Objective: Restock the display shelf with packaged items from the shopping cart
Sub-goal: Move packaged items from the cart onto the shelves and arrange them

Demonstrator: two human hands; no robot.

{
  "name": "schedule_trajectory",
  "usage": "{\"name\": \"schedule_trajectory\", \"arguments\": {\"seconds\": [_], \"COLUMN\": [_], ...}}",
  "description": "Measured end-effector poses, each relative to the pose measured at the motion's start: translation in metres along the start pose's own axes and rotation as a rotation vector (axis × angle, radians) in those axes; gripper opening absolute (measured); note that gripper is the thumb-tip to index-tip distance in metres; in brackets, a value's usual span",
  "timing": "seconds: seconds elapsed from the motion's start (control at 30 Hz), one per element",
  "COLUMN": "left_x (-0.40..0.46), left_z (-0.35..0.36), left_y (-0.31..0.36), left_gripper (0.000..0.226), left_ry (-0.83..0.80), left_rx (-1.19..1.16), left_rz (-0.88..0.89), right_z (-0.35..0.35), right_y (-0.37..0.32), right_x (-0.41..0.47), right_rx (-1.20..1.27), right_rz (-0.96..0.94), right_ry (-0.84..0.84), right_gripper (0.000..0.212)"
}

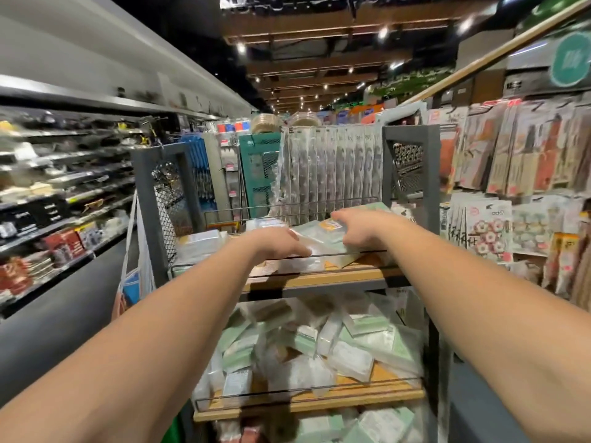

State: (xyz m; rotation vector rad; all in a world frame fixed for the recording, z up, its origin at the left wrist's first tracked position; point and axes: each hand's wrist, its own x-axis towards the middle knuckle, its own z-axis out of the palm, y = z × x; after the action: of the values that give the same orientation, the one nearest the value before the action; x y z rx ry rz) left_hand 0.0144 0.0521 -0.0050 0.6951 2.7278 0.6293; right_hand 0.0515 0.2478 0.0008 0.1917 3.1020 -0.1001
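A grey metal display shelf [412, 174] with wooden boards stands in front of me. On its upper board [319, 278] lie clear and pale green packaged items [319, 239]. My left hand [281, 244] rests on a clear packet at the front of that board, fingers stretched to the right. My right hand [358, 230] lies palm down on the green and orange packets, fingers spread and bent over them. The lower board [351, 399] holds a loose heap of similar packets [319, 350]. No shopping cart is in view.
Tall clear packets [332, 171] stand upright at the back of the upper board behind a wire rail. Stocked shelves [64, 199] run along the left of the aisle. Hanging packaged goods [518, 148] fill the right wall. A bag [134, 276] hangs on the shelf's left side.
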Motion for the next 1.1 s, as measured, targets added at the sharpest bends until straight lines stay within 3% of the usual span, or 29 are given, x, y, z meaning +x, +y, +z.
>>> {"name": "schedule_trajectory", "arguments": {"seconds": [0.2,0.27,0.37,0.47,0.57,0.63,0.73,0.87,1.0,1.1], "left_x": [0.027,0.029,0.026,0.010,-0.029,-0.066,-0.121,-0.184,-0.254,-0.308], "left_z": [-0.010,-0.010,-0.008,-0.009,-0.011,-0.008,0.005,0.034,0.074,0.105], "left_y": [-0.007,-0.004,0.000,-0.001,-0.009,-0.028,-0.077,-0.156,-0.238,-0.310], "left_gripper": [0.080,0.073,0.049,0.057,0.048,0.038,0.044,0.077,0.046,0.034], "left_ry": [-0.261,-0.254,-0.097,0.203,0.433,0.459,0.444,0.474,0.446,0.506], "left_rx": [-0.055,-0.058,0.022,-0.027,-0.348,-0.663,-0.974,-1.115,-1.220,-1.370], "left_rz": [-0.194,-0.208,-0.123,0.003,0.152,0.215,0.215,0.089,-0.036,-0.272], "right_z": [-0.007,-0.009,-0.006,-0.001,0.005,0.012,0.036,0.096,0.170,0.223], "right_y": [-0.006,-0.007,-0.004,-0.006,-0.019,-0.044,-0.100,-0.186,-0.277,-0.350], "right_x": [-0.005,-0.007,-0.006,-0.007,-0.021,-0.049,-0.103,-0.144,-0.173,-0.191], "right_rx": [-0.117,-0.184,-0.157,0.062,0.546,0.804,1.050,1.152,1.287,1.271], "right_rz": [0.036,0.067,0.139,0.214,0.218,0.131,-0.033,-0.146,-0.196,-0.240], "right_ry": [0.007,0.026,0.081,0.261,0.555,0.603,0.490,0.305,0.056,-0.148], "right_gripper": [0.072,0.065,0.062,0.073,0.071,0.066,0.057,0.058,0.062,0.036]}}
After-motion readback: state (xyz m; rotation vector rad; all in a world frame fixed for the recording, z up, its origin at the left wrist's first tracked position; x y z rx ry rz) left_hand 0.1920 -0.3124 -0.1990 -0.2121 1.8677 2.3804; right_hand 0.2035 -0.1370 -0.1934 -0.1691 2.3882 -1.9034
